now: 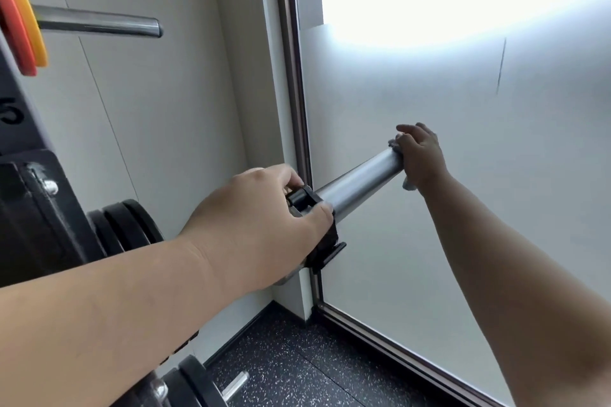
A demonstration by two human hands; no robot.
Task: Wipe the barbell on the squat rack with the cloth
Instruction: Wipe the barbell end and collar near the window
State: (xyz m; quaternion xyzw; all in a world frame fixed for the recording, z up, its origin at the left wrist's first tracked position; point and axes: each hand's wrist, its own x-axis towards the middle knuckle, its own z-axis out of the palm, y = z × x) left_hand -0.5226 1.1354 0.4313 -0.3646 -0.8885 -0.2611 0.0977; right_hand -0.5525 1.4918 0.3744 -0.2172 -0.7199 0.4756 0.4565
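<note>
Right grip is wrapped over the far end of the bar, with the cloth squashed between the palm and the metal. Only little bits of cloth peek out above the fingers and below the hand. Left grip is closed round the black clip on the bar, thumb on one side and fingers on the other. The bar sticks out from the rack, past the black plates, toward the glass wall. Its end is near the glass, but I cannot tell if it touches. The bar looks heavy and very stiff, so it should not bend, and the rack carries its weight. Its metal is smooth and shiny, so a bare hand could slip on it, but the cloth should slide along it well. The cloth is soft and light and can bunch up or drop, so it needs a whole hand round it, pressed onto the bar. The best hold is right round the bar with the cloth inside the hand, so it rubs all sides as it goes. The clip looks like a good spot for the other hand, since it is bumpy and easy to hold. It seems to have a lever that could pop open, so a soft hold is best there.
</note>
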